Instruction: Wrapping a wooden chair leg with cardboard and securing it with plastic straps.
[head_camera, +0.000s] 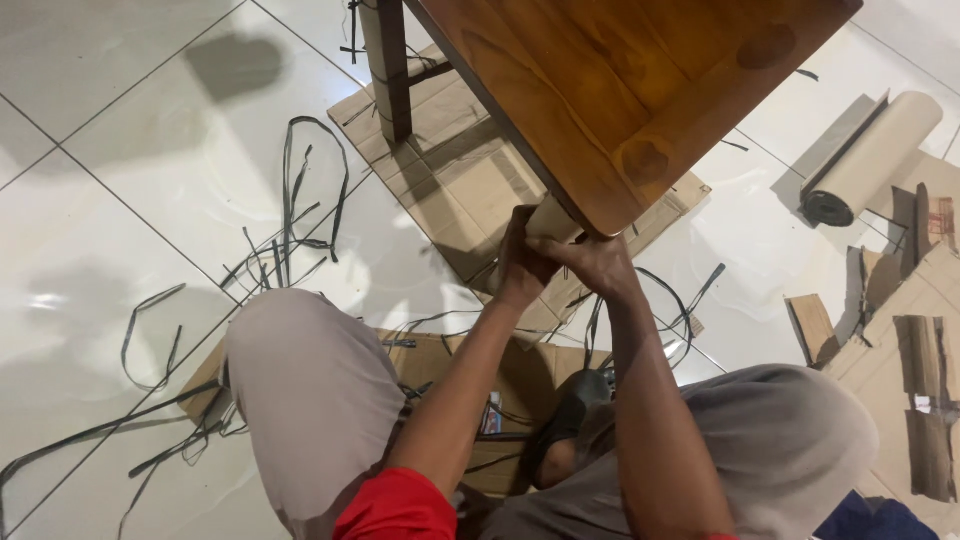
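Wooden table: a brown polished wooden table top (640, 90) is seen from above, its near corner directly over both hands.
Wrapped leg: a table leg wrapped in pale brown paper (552, 220) is set just under that corner, between the two hands.
Left hand: the left hand (520, 265) is closed around the wrapped leg from the left side, just below the table top.
Right hand: the right hand (598, 262) is curled against the leg's right side, touching it beneath the corner; a full grip cannot be confirmed.
Floor: flattened brown cardboard sheets (455, 180) are laid on white tiles under the table.
Strapping: loose black plastic straps (290, 215) are scattered to the left.
Roll: a roll of brown paper (870, 160) is lying well apart at the right.
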